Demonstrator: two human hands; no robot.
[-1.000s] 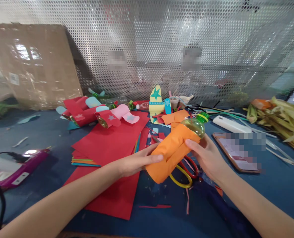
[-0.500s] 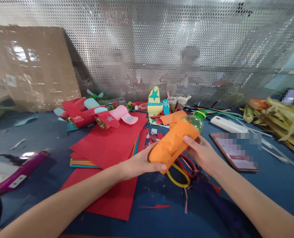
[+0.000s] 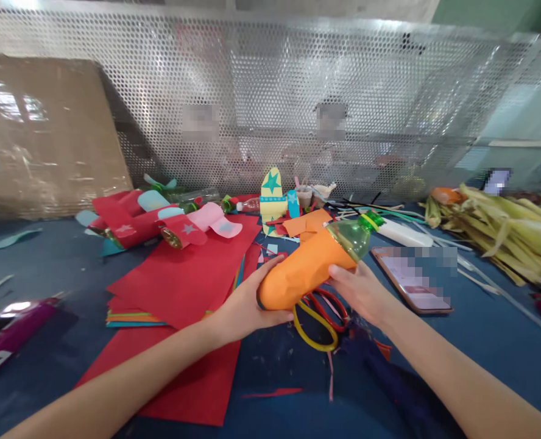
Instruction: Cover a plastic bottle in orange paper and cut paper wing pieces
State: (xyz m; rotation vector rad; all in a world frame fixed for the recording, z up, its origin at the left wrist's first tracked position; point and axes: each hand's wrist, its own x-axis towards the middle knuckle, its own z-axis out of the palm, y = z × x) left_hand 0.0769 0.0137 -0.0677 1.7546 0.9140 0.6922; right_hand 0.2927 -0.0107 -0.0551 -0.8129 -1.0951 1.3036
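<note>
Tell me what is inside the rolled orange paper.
A green-tinted bottle: its upper end and green cap show beyond the orange paper. The paper covers the rest of the body, so that cannot be seen.

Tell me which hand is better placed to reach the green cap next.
Probably the right hand: it holds the wrapped bottle at the end nearer the green cap. The left hand cups the opposite end, farther from the cap.

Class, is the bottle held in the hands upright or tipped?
Tipped: the orange-wrapped bottle slants, green cap towards upper right, base end in the left hand.
</note>
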